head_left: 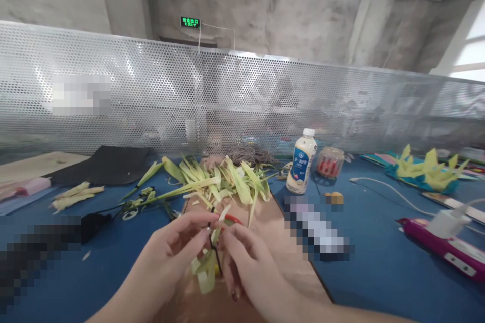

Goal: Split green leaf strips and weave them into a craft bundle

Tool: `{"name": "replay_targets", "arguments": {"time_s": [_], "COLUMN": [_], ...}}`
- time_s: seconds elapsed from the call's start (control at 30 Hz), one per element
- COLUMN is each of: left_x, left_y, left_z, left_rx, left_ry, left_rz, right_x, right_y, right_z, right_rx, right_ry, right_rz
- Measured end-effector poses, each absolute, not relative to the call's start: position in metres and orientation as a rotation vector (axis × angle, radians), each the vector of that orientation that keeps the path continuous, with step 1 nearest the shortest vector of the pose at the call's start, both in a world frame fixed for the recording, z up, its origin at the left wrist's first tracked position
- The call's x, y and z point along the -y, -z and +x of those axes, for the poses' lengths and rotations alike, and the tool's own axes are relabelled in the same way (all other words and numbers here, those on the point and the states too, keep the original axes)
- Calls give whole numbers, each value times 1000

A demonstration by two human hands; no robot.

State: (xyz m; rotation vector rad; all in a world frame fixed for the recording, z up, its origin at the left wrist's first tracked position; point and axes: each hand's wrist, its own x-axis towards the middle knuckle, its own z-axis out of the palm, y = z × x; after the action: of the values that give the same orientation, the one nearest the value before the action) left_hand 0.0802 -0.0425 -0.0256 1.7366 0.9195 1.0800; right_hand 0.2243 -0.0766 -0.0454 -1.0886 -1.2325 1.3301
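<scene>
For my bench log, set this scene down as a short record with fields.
Left hand: fingertips pinching a pale green husk strip
Right hand: fingertips on the same strip, facing the left
Under hands: flat brown board on a blue table
Board's far end: heap of pale green husks
Right of heap: white-capped bottle with blue label, then clear jar with red contents
Far right: magenta power strip
Background: perforated metal screen

Beyond the brown board (265, 222), the heap of corn husks (235, 181) blocks a low pass straight ahead, with the upright white-capped bottle (301, 164) just right of it, while blue tabletop (379, 267) lies open at the near right.
</scene>
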Motion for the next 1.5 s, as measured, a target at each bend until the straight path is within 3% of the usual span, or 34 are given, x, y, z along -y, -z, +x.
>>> {"name": "replay_targets", "arguments": {"time_s": [0.33,0.73,1.0,1.5], "left_x": [42,42,43,49], "left_y": [30,23,21,29], "left_z": [81,81,82,83], "left_rx": [-869,-940,-908,-813], "left_ry": [-1032,-1028,-1062,-1014], "left_rz": [1708,1545,1547,1488], "right_x": [73,81,72,81], "right_y": [49,35,57,47], "right_z": [228,227,228,238], "right_rx": [1293,1298,1424,1594], "right_ry": [-1321,-1288,-1296,-756], "right_rz": [-1040,-1298,-1228,-1155]}}
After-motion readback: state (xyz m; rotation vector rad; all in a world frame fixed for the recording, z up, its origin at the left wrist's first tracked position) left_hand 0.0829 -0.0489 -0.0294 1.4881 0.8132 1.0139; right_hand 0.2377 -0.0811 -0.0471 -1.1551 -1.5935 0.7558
